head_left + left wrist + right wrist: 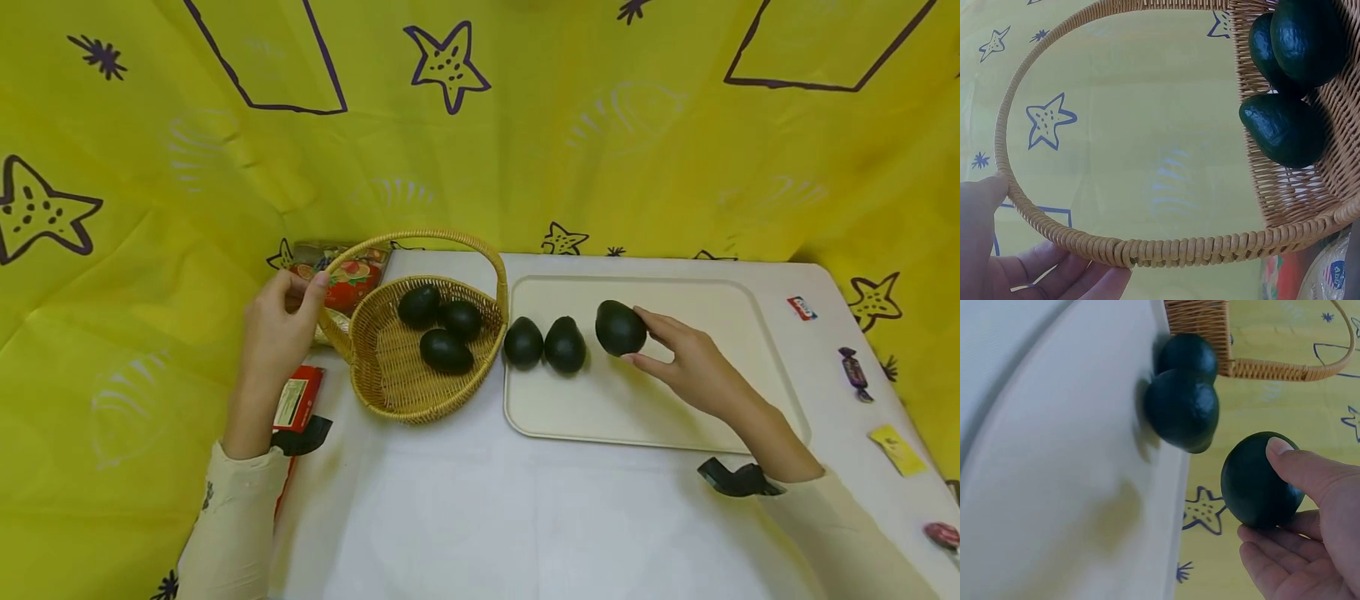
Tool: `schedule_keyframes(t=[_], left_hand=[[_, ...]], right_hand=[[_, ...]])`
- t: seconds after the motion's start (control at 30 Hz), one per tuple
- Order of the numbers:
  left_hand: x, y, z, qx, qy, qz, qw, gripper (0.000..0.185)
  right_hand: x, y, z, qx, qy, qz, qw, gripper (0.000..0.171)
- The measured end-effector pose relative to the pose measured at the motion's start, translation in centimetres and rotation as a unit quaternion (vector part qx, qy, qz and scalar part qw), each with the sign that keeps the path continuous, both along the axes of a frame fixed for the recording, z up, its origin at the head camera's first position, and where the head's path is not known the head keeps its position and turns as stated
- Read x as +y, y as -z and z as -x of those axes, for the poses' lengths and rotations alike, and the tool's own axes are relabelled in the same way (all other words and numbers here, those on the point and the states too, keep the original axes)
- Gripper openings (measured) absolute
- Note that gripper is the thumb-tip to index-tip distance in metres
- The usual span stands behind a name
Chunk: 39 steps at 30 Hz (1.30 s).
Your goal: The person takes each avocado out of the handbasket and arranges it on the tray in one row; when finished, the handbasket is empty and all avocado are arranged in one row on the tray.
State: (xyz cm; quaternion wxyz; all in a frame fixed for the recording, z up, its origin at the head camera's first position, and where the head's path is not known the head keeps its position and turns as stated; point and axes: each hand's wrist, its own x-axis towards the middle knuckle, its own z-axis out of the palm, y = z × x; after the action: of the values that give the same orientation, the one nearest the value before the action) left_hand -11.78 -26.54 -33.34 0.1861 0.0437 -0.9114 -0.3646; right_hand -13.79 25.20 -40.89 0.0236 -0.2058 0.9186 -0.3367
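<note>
The right hand (686, 364) is gripping a dark green avocado (620, 327) and holding it above the beige tray (600, 412), right of the head view's centre, while the left hand (279, 325) is gripping the handle (431, 234) of the wicker basket (401, 392) at centre left. Two more avocados (565, 345) are resting at the tray's left end, three other avocados (446, 352) are lying inside the basket, and yellow cloth (525, 158) is filling the frame's top.

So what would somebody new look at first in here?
Probably the bright yellow cloth behind the white table, with its dark starfish drawings. Next, maybe the wicker basket left of the pale tray, three dark avocados inside, its handle in the left hand. Then the avocado the right hand holds above the tray.
</note>
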Motion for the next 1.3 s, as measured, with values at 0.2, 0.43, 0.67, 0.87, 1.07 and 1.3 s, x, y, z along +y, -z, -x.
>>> schedule_keyframes(t=[0.2, 0.43, 0.67, 0.87, 1.07, 1.3], left_hand=[[-0.1, 0.1, 0.0, -0.005, -0.003, 0.0, 1.0, 0.053], [-0.2, 0.0, 0.1, -0.01, 0.0, 0.002, 0.9999, 0.055], [-0.2, 0.0, 0.0, -0.012, -0.004, 0.0, 0.9999, 0.055], [-0.2, 0.0, 0.0, -0.01, -0.003, 0.001, 0.9999, 0.054], [-0.1, 0.0, 0.0, -0.006, -0.004, -0.005, 1.0, 0.054], [0.0, -0.1, -0.1, -0.011, -0.006, 0.0, 0.9999, 0.056]], right_hand=[[0.2, 2.0, 0.1, -0.01, 0.013, 0.011, 1.0, 0.075], [-0.4, 3.6, 0.2, -0.032, 0.021, 0.011, 0.999, 0.076], [-0.6, 4.6, 0.4, -0.049, 0.022, 0.008, 0.999, 0.077], [-0.7, 4.9, 0.4, -0.06, 0.027, 0.006, 0.998, 0.076], [-1.0, 4.8, 0.3, -0.087, 0.026, 0.016, 0.996, 0.075], [-1.3, 4.5, 0.1, -0.091, 0.028, 0.016, 0.995, 0.08]])
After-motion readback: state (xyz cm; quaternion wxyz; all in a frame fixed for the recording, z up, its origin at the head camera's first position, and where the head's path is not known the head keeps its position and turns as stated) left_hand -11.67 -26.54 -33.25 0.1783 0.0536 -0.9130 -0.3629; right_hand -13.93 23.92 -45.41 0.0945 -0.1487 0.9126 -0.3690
